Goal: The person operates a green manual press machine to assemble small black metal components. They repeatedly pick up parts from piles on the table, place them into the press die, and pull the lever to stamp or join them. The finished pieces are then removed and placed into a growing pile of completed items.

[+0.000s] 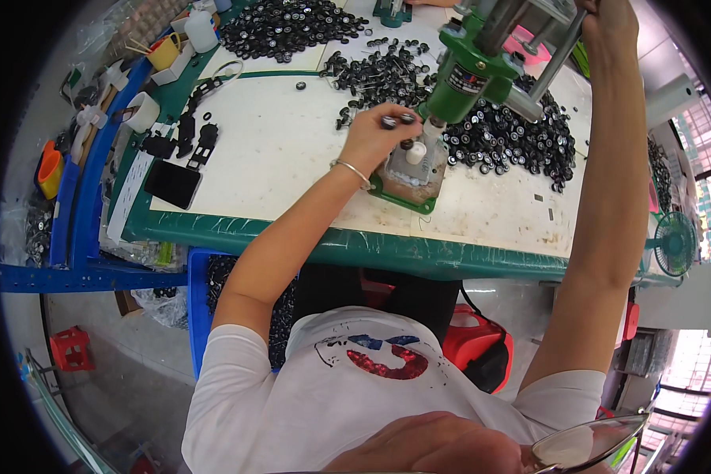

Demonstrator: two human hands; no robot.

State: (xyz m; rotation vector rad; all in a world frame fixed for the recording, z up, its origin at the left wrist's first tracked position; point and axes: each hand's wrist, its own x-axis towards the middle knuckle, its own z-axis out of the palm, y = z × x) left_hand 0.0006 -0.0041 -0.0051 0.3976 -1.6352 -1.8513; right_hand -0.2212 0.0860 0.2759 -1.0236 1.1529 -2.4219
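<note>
Worktop (pixel 276 162): white surface, green border; entries run left to right.

Yellow cup (pixel 164 54): thin sticks inside; by the left edge, toward the far-left corner.

Phone (pixel 173 184): black, lying flat; near the left edge, toward the near-left corner.

White bottle (pixel 201 33): upright, near the far-left corner.

Black flat parts (pixel 204 144): loose group, just beyond the phone.

Blue bin (pixel 200 316): below the near edge, left of the person; small dark items inside.

First heap (pixel 280 30): black round parts, toward the far edge, left of centre.

Left hand (pixel 374 134): right of the worktop's middle, bracelet at the wrist; fingers pinched on small dark round pieces (pixel 397 122), just beside the press head. Contact with the press cannot be told.

Second heap (pixel 379 73): black parts, some with thin stems, beyond the left hand.

White round piece (pixel 416 153): on the press base, just below the left fingers.

Press (pixel 460 83): green, upright; base toward the near edge.

Third heap (pixel 513 142): black round parts, right of the press, toward the right edge.

Pink bowl (pixel 527 49): behind the press, partly hidden.

Lever (pixel 559 57): metal bar, slanting up from the press.

Right hand (pixel 610 28): raised, fingers curled around the lever's upper end.

Fan (pixel 675 243): green, by the near-right corner.
</note>
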